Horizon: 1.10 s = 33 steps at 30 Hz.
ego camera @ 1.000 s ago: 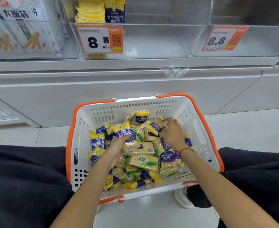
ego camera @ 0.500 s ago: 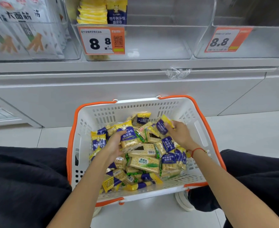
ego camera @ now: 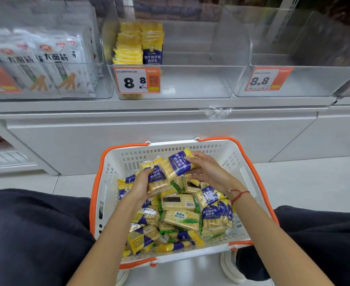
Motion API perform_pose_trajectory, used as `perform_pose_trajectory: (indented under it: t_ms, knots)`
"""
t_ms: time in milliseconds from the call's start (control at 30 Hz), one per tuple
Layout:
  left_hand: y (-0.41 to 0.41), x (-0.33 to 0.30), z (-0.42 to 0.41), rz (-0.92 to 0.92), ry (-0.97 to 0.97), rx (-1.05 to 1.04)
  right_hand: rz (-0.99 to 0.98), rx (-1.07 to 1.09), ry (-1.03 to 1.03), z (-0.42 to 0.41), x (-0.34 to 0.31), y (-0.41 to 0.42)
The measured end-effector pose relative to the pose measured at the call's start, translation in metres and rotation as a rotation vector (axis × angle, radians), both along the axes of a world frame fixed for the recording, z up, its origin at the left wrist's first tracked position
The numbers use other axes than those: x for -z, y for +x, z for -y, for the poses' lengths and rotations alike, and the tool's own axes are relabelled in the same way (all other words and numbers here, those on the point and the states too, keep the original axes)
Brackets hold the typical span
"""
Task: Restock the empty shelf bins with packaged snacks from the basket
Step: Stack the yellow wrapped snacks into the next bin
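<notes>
Both hands raised since before, left hand point(ego camera: 141, 185) gripping a yellow-and-blue plastic snack packet point(ego camera: 156, 176), right hand point(ego camera: 208, 171) pinching another tilted blue-labelled packet point(ego camera: 178, 164), above the white orange-rimmed basket point(ego camera: 244, 174) lower centre, clear near-empty shelf bin point(ego camera: 199, 83) upper centre.

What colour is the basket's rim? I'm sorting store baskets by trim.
Orange, on the white slotted plastic basket; head view.

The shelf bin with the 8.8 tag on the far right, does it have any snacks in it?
No, the right bin behind its price tag shows only bare clear plastic.
</notes>
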State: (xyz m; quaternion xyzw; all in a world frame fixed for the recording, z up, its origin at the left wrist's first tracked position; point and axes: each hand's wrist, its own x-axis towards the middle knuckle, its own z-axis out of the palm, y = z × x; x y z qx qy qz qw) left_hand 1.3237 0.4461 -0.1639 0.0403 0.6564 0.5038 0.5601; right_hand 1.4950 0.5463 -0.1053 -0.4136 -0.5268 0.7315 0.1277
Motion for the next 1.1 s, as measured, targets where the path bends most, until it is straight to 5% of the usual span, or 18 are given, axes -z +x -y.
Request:
perform_pose_trajectory:
  t_ms: [233, 433, 700, 967, 1100]
  knots:
    - [0.004, -0.012, 0.004, -0.155, -0.008, 0.169, 0.229, -0.27, 0.272, 0.008, 0.003, -0.008]
    - [0.017, -0.016, 0.003, -0.108, 0.026, 0.223, 0.226, -0.009, 0.438, 0.012, 0.011, -0.014]
    - [0.027, -0.023, -0.003, 0.22, 0.078, 0.096, 0.099, 0.137, 0.209, 0.008, 0.018, -0.013]
    - [0.031, -0.016, 0.001, 0.183, 0.121, 0.214, 0.059, 0.079, 0.296, 0.01, 0.019, -0.016]
    - [0.029, -0.013, 0.003, 0.285, 0.115, 0.109, 0.007, 0.127, 0.111, -0.004, 0.021, -0.006]
